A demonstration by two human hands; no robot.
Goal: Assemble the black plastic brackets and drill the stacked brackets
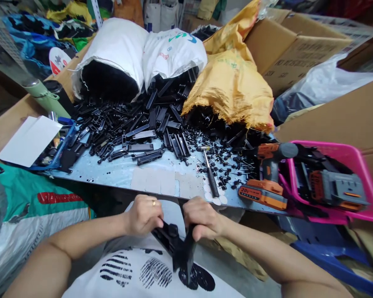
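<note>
Low in front of my body, off the table's front edge, I hold a black plastic part with spread arms (182,250). My left hand (145,215), with a ring on one finger, is closed round its left arm. The right arm of the part is gripped in my right hand (203,219), thumb pressed along it. The lower end of the part points toward my shirt. Just beyond my hands lie pale flat pads (155,181) on the blue table top (112,176). A hammer (210,171) with a black handle rests to their right.
Black plastic pieces (143,136) are heaped across the table, spilling from white sacks (118,45) and a yellow sack (230,82). An orange cordless drill (267,178) stands at right beside a pink basket (368,182). Small screws or pins (226,165) lie scattered. A blue tray (64,145) sits left.
</note>
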